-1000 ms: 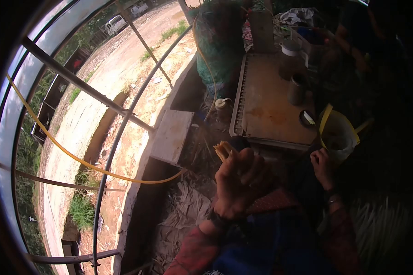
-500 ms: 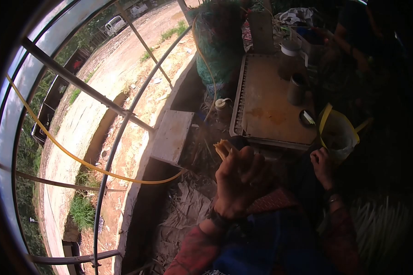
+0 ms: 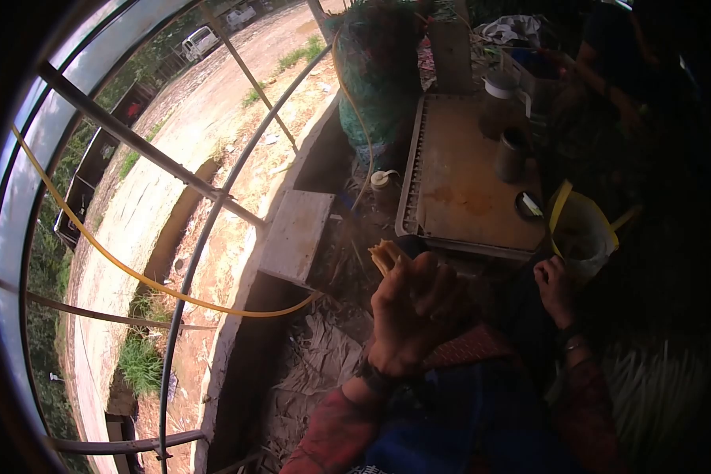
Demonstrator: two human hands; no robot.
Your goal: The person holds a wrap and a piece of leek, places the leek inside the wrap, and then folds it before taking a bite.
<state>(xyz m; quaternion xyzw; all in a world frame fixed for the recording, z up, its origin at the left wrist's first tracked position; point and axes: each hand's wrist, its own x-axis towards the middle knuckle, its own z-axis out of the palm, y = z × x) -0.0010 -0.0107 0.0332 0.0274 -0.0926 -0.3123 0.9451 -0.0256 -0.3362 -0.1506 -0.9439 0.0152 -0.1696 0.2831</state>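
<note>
My left hand is raised in front of me with its fingers curled closed. From it juts a light-brown layered piece of food, which looks like bread; most of it is hidden by the fingers. Lower right, my right hand is closed, fingers bent, beside the near edge of a see-through bag with yellow trim and handles. Shadow hides whether those fingers grip the edge or anything else.
A board-topped table bears a dark cup, a lidded jug and a small round dish. Behind stands a stuffed green net sack. Metal rails and a yellow hose run left. Another person's arm shows upper right.
</note>
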